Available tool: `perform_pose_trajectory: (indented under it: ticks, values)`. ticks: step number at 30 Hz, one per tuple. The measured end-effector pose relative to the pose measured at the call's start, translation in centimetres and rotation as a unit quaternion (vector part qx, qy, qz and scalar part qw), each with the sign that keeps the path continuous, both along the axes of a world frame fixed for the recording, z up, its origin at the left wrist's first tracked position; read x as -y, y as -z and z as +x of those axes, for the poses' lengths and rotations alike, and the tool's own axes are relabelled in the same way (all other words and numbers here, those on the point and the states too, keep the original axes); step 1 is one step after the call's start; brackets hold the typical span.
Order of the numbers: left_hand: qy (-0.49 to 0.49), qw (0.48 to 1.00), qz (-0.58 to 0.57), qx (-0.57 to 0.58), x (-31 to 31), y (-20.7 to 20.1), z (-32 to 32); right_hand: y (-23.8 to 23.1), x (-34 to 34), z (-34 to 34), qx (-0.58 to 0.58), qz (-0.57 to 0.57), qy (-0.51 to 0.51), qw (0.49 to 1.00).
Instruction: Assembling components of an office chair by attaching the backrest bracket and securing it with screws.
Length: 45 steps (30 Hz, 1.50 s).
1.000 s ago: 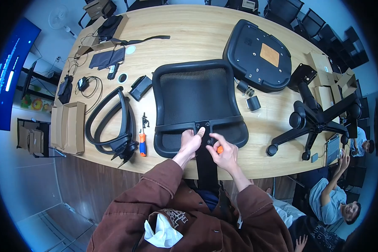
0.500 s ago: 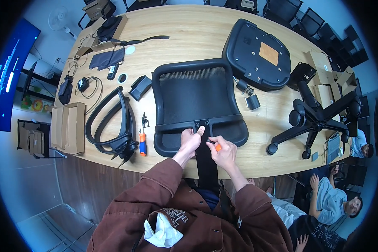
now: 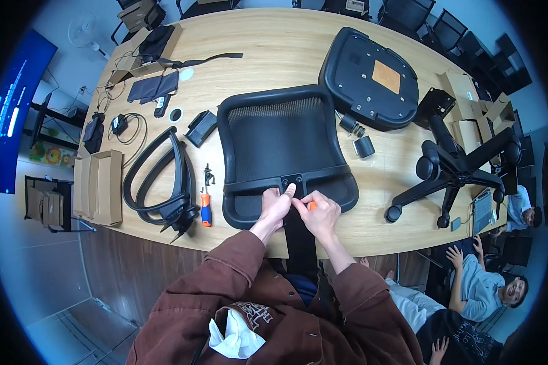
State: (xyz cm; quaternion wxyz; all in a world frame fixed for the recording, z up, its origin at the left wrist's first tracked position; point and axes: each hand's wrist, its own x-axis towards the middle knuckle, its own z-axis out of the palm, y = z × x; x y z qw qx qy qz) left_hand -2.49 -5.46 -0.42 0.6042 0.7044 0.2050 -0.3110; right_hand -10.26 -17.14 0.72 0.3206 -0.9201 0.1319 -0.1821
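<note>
A black mesh chair backrest (image 3: 277, 143) lies in front of me at the table's near edge. From its lower middle a flat black support bar (image 3: 299, 240) runs back toward my body. My left hand (image 3: 276, 205) grips the top of this bar, thumb pressed on it just below two dark bolts (image 3: 292, 180). Close beside that thumb, my right hand (image 3: 319, 214) is closed round a small orange-handled tool (image 3: 312, 205); the tool's tip is hidden by my fingers. An orange and blue screwdriver (image 3: 206, 210) lies left of the backrest, below several black screws (image 3: 209, 175).
Black armrests (image 3: 164, 182) and an open cardboard box (image 3: 98, 187) lie to the left. A chair seat (image 3: 371, 79), a gas-lift cover (image 3: 364, 146) and a five-star base (image 3: 460, 176) occupy the right. Other people sit at lower right, one in a light blue shirt (image 3: 478, 286).
My right hand has shifted slightly left and up, its fingertips now meeting my left thumb. The left hand keeps its hold on the bar.
</note>
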Motion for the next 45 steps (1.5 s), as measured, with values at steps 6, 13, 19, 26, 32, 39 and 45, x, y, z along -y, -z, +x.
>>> perform_pose_trajectory:
  ticks: [6, 13, 19, 26, 32, 39, 45]
  values:
    - [-0.041, 0.998, -0.055, 0.014, -0.2, 0.7, -0.2, -3.1, 0.6, -0.4, -0.120, 0.098, -0.072, 0.985]
    - [-0.006, 0.999, -0.005, 0.035, -0.2, 2.0, 0.1, -0.4, 1.0, -0.8, 0.025, -0.025, -0.062, 0.997]
    - [-0.026, 0.999, -0.039, 0.019, 0.1, -0.6, 0.1, -2.6, 1.3, -1.5, -0.088, 0.082, 0.051, 0.991]
    - [-0.008, 1.000, -0.029, -0.006, -0.2, -2.4, 0.5, -10.7, 3.9, -0.8, 0.178, 0.446, 0.075, 0.874]
    - [0.010, 1.000, -0.012, 0.002, -0.1, -1.5, 0.6, -11.8, 1.6, 0.0, 0.245, 0.421, -0.045, 0.872]
    - [-0.009, 1.000, -0.022, 0.017, 0.1, -1.3, 0.3, -9.7, 0.9, 0.0, 0.225, 0.400, -0.071, 0.886]
    - [-0.022, 0.998, -0.052, 0.002, -0.1, -1.3, 0.4, -8.5, 0.4, 0.1, 0.212, 0.403, -0.057, 0.889]
